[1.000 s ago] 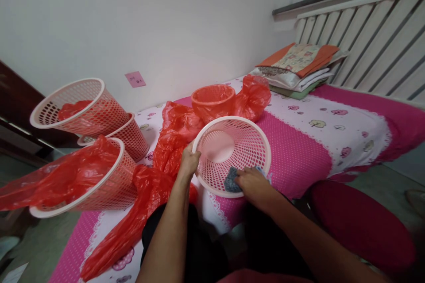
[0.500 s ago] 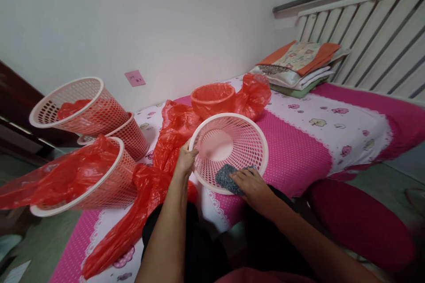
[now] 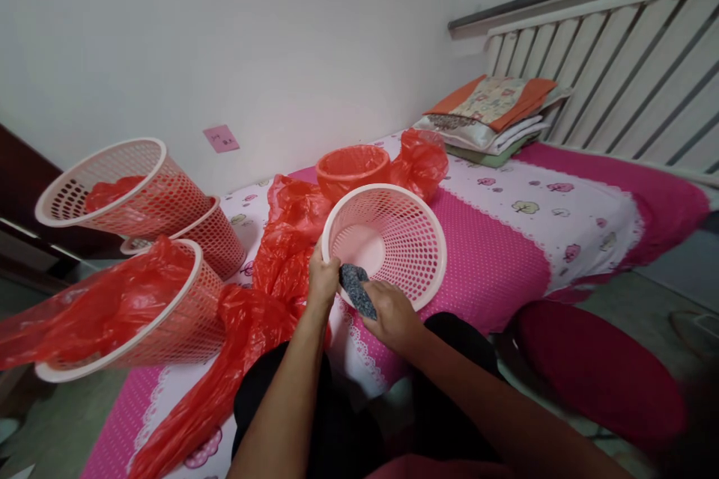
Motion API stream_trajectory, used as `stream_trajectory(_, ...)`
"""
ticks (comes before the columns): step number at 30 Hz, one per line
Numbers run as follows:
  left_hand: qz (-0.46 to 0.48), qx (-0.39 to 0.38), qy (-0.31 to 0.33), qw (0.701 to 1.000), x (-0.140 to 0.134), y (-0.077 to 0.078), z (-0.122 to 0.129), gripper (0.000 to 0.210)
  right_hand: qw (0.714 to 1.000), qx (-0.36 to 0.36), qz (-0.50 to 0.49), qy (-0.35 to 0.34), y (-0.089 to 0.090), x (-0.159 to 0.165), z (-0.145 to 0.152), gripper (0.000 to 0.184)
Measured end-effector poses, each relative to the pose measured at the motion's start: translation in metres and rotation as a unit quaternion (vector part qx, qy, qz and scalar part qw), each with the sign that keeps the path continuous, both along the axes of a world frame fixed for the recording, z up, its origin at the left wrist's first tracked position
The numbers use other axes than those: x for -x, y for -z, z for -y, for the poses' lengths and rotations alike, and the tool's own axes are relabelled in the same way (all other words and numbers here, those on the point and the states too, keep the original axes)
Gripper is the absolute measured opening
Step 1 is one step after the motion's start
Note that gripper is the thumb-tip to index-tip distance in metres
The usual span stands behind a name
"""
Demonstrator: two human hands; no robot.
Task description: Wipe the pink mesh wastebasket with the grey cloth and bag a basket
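A pale pink perforated plastic basket [image 3: 413, 239] lies tilted at the bed's front edge, its mouth facing me. My left hand [image 3: 324, 277] grips its rim at the left, thumb over the edge. In my right hand [image 3: 392, 312] is a grey speckled cloth [image 3: 357, 289], pressed against the inside of the basket at the lower left of the rim, close to my left thumb. My right fingertips are partly hidden behind the cloth and hand.
Several similar baskets [image 3: 185, 202] with red plastic bags [image 3: 123, 299] stand at the left. A red-lined basket [image 3: 353, 165] sits behind. Folded bedding [image 3: 488, 120] lies near the radiator [image 3: 607, 67]. A dark red round stool [image 3: 598, 367] stands at the right, beside the bed [image 3: 505, 247].
My right hand has moved the cloth left along the basket's lower rim, toward my left hand. The basket has shifted slightly; my left hand still holds its rim.
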State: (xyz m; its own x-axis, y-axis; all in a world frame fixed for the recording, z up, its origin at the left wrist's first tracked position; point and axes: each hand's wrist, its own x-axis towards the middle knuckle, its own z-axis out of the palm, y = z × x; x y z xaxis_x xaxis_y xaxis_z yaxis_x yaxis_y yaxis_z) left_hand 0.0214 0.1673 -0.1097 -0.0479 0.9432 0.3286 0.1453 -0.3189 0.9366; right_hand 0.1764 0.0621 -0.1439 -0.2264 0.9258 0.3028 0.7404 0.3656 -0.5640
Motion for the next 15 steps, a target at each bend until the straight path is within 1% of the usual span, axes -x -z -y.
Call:
stream_trajectory(2, 0.010, 0.010, -0.003, 1.000, 0.005, 0.000, -0.001, 0.061, 0.996, 0.008, -0.075, -0.038, -0.001, 0.003, -0.003, 0.031)
stream_trajectory(4, 0.032, 0.018, 0.016, 0.999, 0.011, -0.003, -0.002, 0.062, 0.982, 0.045, -0.169, -0.074, -0.001, -0.002, -0.008, 0.026)
stream_trajectory(5, 0.044, 0.019, 0.030, 0.998, 0.013, -0.004, -0.002, 0.062, 0.972, 0.066, -0.214, -0.078, -0.001, -0.008, -0.012, 0.023)
stream_trajectory(7, 0.066, 0.018, 0.054, 0.996, 0.015, -0.008, -0.002, 0.063, 0.955, 0.091, -0.278, -0.050, -0.002, -0.022, -0.023, 0.024)
stream_trajectory(8, 0.074, 0.018, 0.064, 0.995, 0.015, -0.010, -0.002, 0.063, 0.952, 0.088, -0.293, -0.024, -0.003, -0.029, -0.030, 0.026)
stream_trajectory(10, 0.084, 0.021, 0.074, 0.993, 0.014, -0.012, -0.002, 0.064, 0.956, 0.067, -0.284, 0.032, -0.006, -0.041, -0.049, 0.032)
stream_trajectory(12, 0.086, 0.026, 0.073, 0.993, 0.013, -0.014, -0.003, 0.062, 0.967, 0.052, -0.237, 0.077, -0.009, -0.046, -0.070, 0.036)
stream_trajectory(13, 0.086, 0.028, 0.072, 0.993, 0.012, -0.014, -0.003, 0.062, 0.973, 0.054, -0.204, 0.093, -0.010, -0.045, -0.081, 0.037)
stream_trajectory(15, 0.086, 0.028, 0.074, 0.993, 0.012, -0.013, -0.005, 0.060, 0.982, 0.086, -0.127, 0.114, -0.010, -0.039, -0.102, 0.039)
